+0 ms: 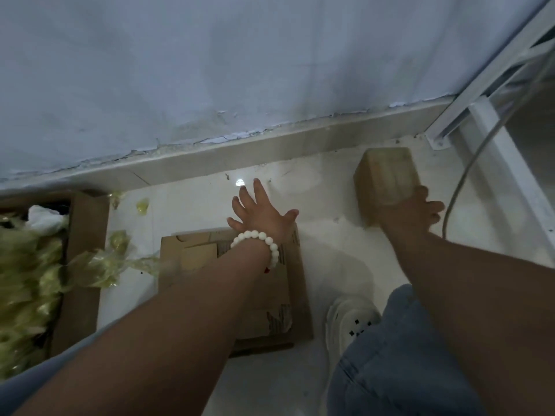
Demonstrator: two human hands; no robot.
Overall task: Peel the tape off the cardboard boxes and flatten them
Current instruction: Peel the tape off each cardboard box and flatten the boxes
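Observation:
A small taped cardboard box (386,175) stands near the wall at the right, and my right hand (417,216) grips its near lower corner. My left hand (259,213), with a white bead bracelet on the wrist, is stretched out with fingers spread above the floor, holding nothing. Under my left forearm a stack of flattened cardboard (288,283) lies on the pale floor. A big open cardboard box (85,265) at the left holds a heap of yellowish crumpled tape (27,274).
A grey wall with a tiled skirting (240,151) runs across the back. A white metal frame (480,115) and a cable (468,172) stand at the right. My white shoe (351,322) and jeans leg are at the lower right. Tape scraps (142,205) lie on the floor.

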